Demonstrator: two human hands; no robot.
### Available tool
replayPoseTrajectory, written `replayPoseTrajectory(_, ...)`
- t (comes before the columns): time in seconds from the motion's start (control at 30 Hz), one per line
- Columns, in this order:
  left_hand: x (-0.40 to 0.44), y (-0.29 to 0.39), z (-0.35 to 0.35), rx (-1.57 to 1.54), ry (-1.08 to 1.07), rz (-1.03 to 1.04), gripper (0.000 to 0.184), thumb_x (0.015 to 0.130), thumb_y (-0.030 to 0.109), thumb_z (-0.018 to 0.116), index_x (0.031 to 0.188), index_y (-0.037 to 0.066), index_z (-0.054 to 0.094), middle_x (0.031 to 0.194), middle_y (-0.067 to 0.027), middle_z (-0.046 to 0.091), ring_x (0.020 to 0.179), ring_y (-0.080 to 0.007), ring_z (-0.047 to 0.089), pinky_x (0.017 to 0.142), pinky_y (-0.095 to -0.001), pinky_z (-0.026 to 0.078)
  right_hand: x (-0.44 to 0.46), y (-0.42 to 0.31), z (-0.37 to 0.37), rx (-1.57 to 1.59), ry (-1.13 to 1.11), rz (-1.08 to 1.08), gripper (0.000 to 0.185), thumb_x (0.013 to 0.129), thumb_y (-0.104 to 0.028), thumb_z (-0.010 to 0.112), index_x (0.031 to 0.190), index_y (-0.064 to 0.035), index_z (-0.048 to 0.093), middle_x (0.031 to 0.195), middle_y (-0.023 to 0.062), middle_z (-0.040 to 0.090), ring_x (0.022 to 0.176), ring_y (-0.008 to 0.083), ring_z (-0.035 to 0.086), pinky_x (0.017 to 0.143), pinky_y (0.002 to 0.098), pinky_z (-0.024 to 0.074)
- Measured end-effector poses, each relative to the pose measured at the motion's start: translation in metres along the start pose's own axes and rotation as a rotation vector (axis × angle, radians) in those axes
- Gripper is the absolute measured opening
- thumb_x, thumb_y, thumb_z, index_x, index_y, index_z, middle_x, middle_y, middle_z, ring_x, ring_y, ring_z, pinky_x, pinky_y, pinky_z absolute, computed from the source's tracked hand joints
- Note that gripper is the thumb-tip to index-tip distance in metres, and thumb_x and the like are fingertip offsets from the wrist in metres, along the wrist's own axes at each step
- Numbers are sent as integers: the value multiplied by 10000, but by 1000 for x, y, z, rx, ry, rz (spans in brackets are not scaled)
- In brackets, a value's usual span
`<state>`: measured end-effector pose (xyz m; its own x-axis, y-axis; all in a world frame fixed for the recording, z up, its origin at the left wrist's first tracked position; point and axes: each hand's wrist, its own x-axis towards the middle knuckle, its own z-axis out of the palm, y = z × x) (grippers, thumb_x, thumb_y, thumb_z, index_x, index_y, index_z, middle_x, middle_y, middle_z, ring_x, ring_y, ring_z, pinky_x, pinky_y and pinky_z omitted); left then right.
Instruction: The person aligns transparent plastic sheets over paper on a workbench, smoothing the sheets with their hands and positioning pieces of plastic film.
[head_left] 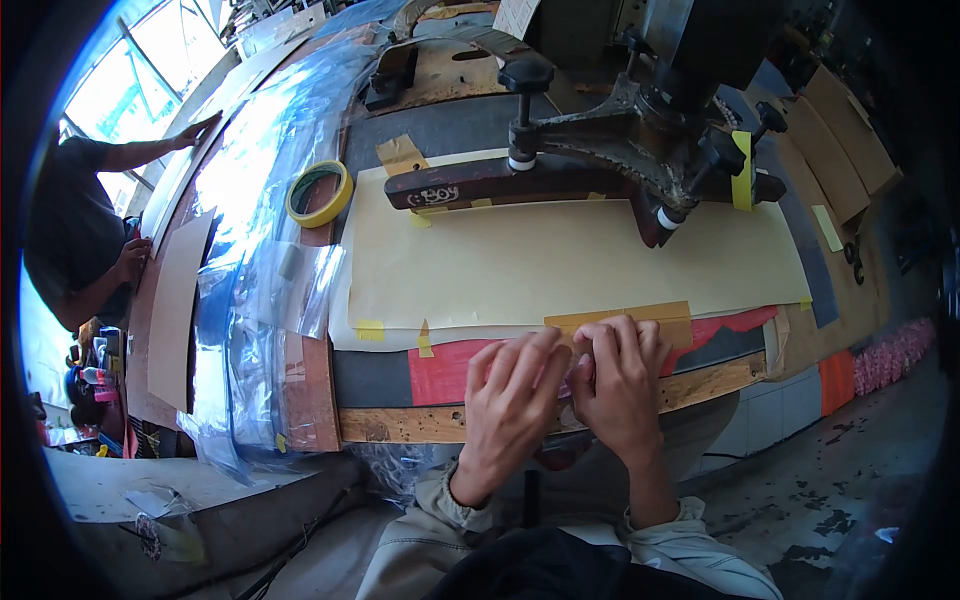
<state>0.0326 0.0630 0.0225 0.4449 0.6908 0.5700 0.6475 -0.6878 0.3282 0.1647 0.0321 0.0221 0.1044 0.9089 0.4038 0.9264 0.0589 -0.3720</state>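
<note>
Over the near edge of the work table, my left hand [508, 402] and my right hand [620, 388] are close together with curled fingers. A small pinkish-purple bit shows between them, too little to name. Just beyond them lies a large cream paper sheet [560, 265], with a tan strip [662, 325] along its near edge by my right fingers. Red material [437, 376] shows under the paper. Short yellow tape pieces [370, 331] stick to the paper's near left edge. A wooden strip [400, 425] forms the table's front border beneath my hands.
A metal clamp arm [610, 140] with black knobs holds a dark bar [440, 188] over the paper's far side. A yellow tape roll [320, 194] lies left, beside clear plastic sheeting [270, 150]. Scissors [853, 262] lie right. Another person [75, 220] stands at the left board.
</note>
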Motion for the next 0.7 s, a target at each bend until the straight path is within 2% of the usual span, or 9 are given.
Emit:
replayPoseTrajectory(0.1,2,-1,-4,10,-59,114,201,739,101,633,940,109,625,1115,-6,619,1015,-179,594,943,-389,382,-2,0,-1,-8,13,14,295,682,-81,633,971,-80,570,986,71,508,943,285,466,845,466,341)
replayPoseTrajectory(0.13,1,1,-4,24,-72,74,191,752,107,621,942,129,630,1138,29,621,1065,-142,577,1004,-403,342,-3,0,-2,-12,15,18,300,681,-91,636,974,-80,574,992,69,511,954,286,468,852,471,339)
replayPoseTrajectory(0.33,-2,0,-3,80,-12,154,200,759,114,619,951,167,629,1092,43,625,1110,-155,540,1011,-438,306,-4,2,-2,-57,44,-50,301,687,-132,638,979,-74,588,1042,66,546,1079,271,481,949,502,316)
replayPoseTrajectory(0.43,-1,3,-4,116,-34,24,184,775,114,626,948,178,633,1024,38,623,1092,-177,534,995,-444,311,-4,1,-2,-54,48,-48,274,689,-120,634,956,-74,592,1042,64,555,1098,253,499,979,526,309)
replayPoseTrajectory(0.53,0,5,-3,196,-54,-107,159,797,159,643,956,167,635,982,35,613,1074,-187,529,993,-454,303,-4,1,-1,-44,97,-58,200,715,-109,629,911,-77,597,1009,64,564,1078,249,526,992,531,316)
replayPoseTrajectory(0.63,-3,3,-2,172,-19,-117,217,797,215,669,1001,156,626,967,30,622,1074,-209,531,978,-449,301,-5,4,3,22,152,-59,119,742,-94,635,856,-73,604,950,59,582,1052,249,539,994,509,330)
replayPoseTrajectory(0.7,-7,2,-6,65,2,-46,269,833,305,632,1041,135,614,967,20,634,1058,-205,544,958,-430,306,-7,4,2,45,192,-69,89,756,-85,639,837,-65,610,927,56,592,1047,246,546,999,501,332)
